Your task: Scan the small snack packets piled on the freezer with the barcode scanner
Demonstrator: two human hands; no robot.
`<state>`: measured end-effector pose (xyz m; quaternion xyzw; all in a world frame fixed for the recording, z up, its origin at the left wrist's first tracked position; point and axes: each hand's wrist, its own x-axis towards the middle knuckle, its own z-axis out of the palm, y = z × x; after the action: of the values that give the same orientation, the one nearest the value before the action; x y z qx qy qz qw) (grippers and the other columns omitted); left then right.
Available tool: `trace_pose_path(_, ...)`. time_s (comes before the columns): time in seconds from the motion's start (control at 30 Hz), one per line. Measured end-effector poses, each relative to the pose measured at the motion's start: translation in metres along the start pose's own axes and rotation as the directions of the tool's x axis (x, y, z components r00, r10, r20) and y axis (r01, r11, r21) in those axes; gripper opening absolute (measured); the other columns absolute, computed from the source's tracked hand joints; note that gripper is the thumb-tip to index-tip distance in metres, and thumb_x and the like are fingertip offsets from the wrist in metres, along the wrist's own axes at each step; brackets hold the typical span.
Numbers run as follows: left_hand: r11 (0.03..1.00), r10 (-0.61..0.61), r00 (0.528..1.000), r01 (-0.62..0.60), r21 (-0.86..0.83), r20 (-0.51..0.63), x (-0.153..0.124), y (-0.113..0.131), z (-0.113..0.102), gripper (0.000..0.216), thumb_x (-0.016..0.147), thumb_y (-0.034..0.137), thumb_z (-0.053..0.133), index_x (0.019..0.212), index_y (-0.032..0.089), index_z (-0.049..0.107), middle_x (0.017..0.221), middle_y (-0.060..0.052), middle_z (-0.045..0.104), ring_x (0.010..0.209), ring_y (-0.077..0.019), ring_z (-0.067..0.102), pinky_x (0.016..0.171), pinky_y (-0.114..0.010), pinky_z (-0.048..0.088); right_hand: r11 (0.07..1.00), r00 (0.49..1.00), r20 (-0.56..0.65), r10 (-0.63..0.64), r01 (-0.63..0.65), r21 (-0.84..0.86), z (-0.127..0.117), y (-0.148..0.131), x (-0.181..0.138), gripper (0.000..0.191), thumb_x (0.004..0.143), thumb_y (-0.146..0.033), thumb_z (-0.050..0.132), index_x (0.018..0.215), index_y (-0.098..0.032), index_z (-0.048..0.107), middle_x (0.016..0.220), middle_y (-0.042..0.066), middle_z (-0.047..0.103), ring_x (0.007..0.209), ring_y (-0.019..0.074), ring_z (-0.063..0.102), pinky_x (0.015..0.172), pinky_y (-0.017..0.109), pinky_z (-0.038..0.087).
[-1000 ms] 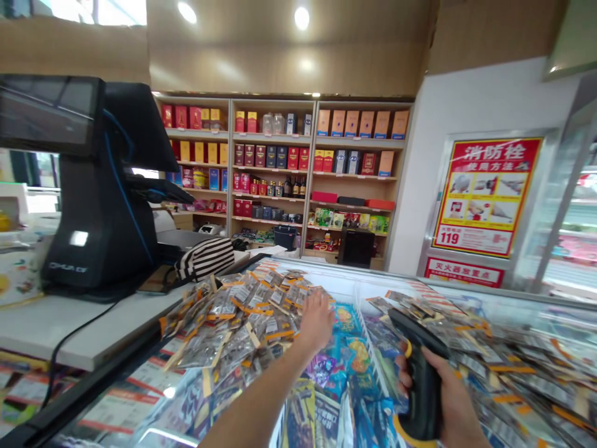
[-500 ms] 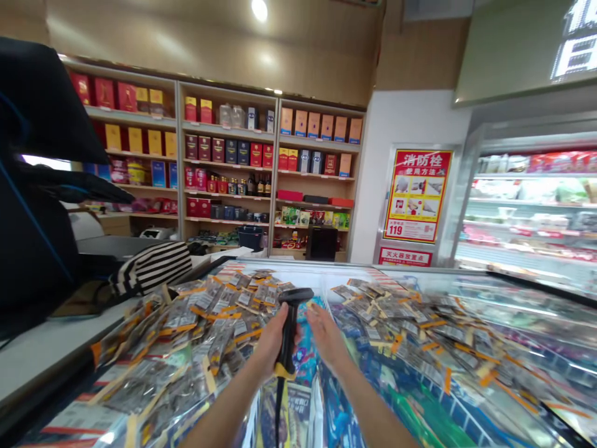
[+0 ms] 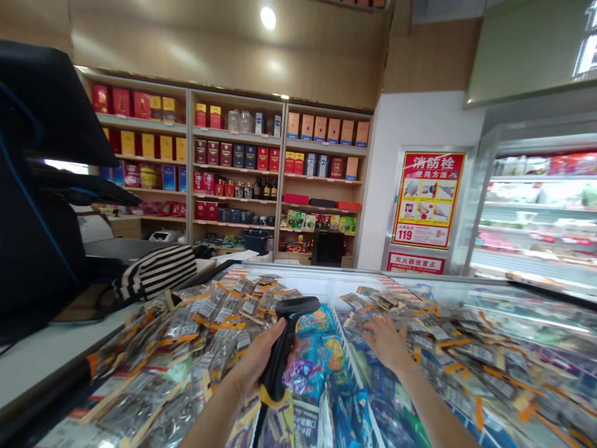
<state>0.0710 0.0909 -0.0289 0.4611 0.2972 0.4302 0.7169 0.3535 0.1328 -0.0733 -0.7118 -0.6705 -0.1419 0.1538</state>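
Observation:
My left hand [image 3: 262, 356] is wrapped round the handle of a black handheld barcode scanner [image 3: 280, 348]. The scanner stands tilted with its head up, and a yellow band and a cable show at its lower end. To the right, my right hand [image 3: 388, 342] has its fingers stretched out over the near end of a pile of clear packets with orange edges [image 3: 438, 333]. Whether the fingertips touch a packet cannot be made out. A second pile of such packets [image 3: 219, 311] spreads out beyond and left of the scanner.
Under the packets is a glass-topped freezer holding blue bags [image 3: 326, 354] and a white wire divider [image 3: 349, 354]. A black checkout screen [image 3: 51, 124] and a striped bag [image 3: 156, 270] stand at the left. Shelves of boxed goods [image 3: 236, 152] line the back wall.
My right hand has moved away from beside the scanner to the packets on the right. The scanner, still in my left hand, has come slightly closer and tilted. The view has shifted a little.

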Motion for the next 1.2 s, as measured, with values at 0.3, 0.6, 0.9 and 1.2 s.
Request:
trace_pose_path(0.3, 0.998, -0.049, 0.997, 0.047, -0.031, -0.060, -0.047, 0.035, -0.006, 0.029, 0.069, 0.042, 0.047, 0.067, 0.013, 0.051, 0.060, -0.001, 0.053, 0.046, -0.0065, 0.046, 0.044, -0.018, 0.037, 0.993, 0.998, 0.063, -0.001, -0.006, 0.114, -0.003, -0.004, 0.007, 0.033, 0.058, -0.040, 0.049, 0.085, -0.021, 0.053, 0.085, 0.008, 0.057, 0.091, 0.0268, 0.047, 0.080, 0.049, 0.022)
trace_pose_path(0.6, 0.977, 0.014, 0.984, 0.024, 0.211, -0.180, -0.113, 0.041, -0.011, 0.028, 0.066, 0.042, 0.051, 0.067, 0.014, 0.047, 0.055, 0.003, 0.049, 0.041, -0.0054, 0.042, 0.039, -0.017, 0.031, 0.950, 0.944, -0.244, -0.224, 0.268, 0.163, -0.016, -0.055, -0.002, 0.052, 0.057, -0.029, 0.050, 0.107, -0.016, 0.044, 0.109, 0.009, 0.049, 0.101, 0.0225, 0.040, 0.087, 0.036, 0.022)
trace_pose_path(0.9, 0.960, 0.061, 0.984, -0.013, 0.279, -0.165, -0.134, 0.033, -0.006, 0.029, 0.064, 0.044, 0.051, 0.063, 0.015, 0.045, 0.055, 0.004, 0.050, 0.040, -0.0045, 0.042, 0.038, -0.017, 0.030, 0.948, 0.918, -0.324, -0.229, 0.286, 0.138, -0.045, -0.084, -0.017, 0.048, 0.059, -0.028, 0.049, 0.106, -0.019, 0.044, 0.108, 0.008, 0.049, 0.101, 0.0232, 0.039, 0.089, 0.039, 0.017)
trace_pose_path(1.2, 0.936, 0.148, 0.979, -0.093, 0.340, -0.138, -0.118, 0.020, 0.004, 0.030, 0.065, 0.044, 0.050, 0.059, 0.015, 0.044, 0.044, 0.005, 0.044, 0.037, -0.0050, 0.039, 0.038, -0.017, 0.031, 0.957, 0.912, -0.341, -0.229, 0.275, 0.091, -0.066, -0.097, -0.016, 0.047, 0.060, -0.027, 0.050, 0.106, -0.020, 0.044, 0.109, 0.008, 0.049, 0.101, 0.0226, 0.039, 0.090, 0.041, 0.014)
